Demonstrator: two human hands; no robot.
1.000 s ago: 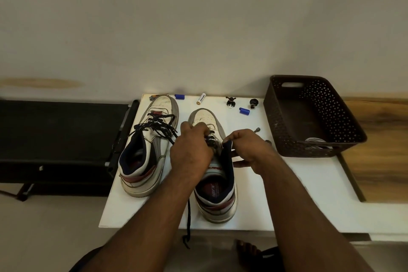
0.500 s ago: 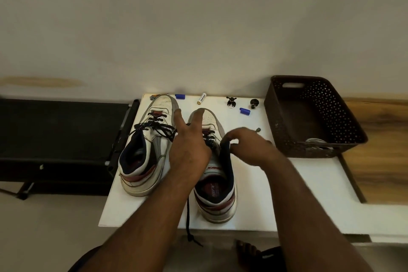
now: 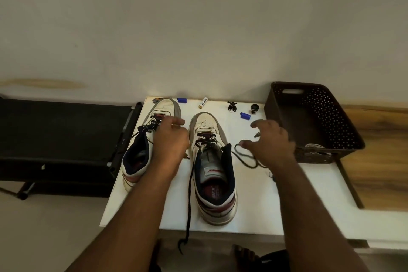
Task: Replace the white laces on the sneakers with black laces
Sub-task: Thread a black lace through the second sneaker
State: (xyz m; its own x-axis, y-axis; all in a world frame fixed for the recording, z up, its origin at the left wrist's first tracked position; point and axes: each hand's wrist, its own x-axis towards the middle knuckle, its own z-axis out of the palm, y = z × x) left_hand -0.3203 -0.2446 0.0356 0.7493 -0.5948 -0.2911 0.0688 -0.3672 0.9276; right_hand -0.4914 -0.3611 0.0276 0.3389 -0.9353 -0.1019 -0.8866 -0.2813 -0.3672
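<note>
Both sneakers stand side by side on the white worktop (image 3: 309, 187), toes toward the wall. The left sneaker (image 3: 141, 157) already carries a black lace crossed through its eyelets, with the ends spilling loose over its outer side; whether it is threaded to the top or tied cannot be told, since the left hand (image 3: 170, 141) lies over its inner flank, fingers spread and relaxed, gripping nothing that shows. The right sneaker (image 3: 213, 168) is only partly done: its black lace (image 3: 189, 196) crosses the lower eyelets near the toe, while one free end trails down past the worktop's near edge and the other lies in a loose loop on the surface just beside the shoe. The right hand (image 3: 270, 146) hovers above that loop with fingers apart, holding nothing. No white lace remains on either shoe; something pale, perhaps the removed laces, lies in the dark perforated basket (image 3: 344, 121) at the right. Judging from this, the stripping is finished and one shoe is close to complete, leaving the upper eyelets of the right sneaker to thread and both pairs of ends to be tidied or tied
</note>
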